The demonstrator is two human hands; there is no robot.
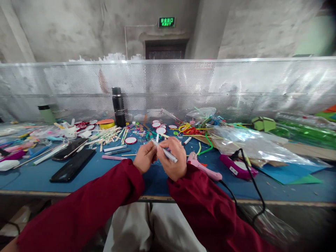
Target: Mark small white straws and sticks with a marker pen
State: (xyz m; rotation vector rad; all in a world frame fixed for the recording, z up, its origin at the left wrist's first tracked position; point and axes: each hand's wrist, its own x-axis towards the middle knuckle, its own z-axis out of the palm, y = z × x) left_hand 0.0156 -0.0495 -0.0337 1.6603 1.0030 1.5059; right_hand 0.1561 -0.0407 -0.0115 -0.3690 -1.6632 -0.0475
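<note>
Both my hands meet over the blue table (110,168) close to its front edge. My right hand (173,159) is closed around a grey pen-like tool (168,154) that slants down to the right. My left hand (144,157) is closed in a pinch at the tool's upper end, where a small pale piece shows; I cannot make out what it is. Both arms wear dark red sleeves.
A pink glue gun (203,168) with a black cable lies right of my hands. Two black phones (70,162) lie to the left, a black flask (118,106) stands behind. Sticks, round red-rimmed discs, coloured straws and plastic bags litter the table before a perforated metal screen (236,84).
</note>
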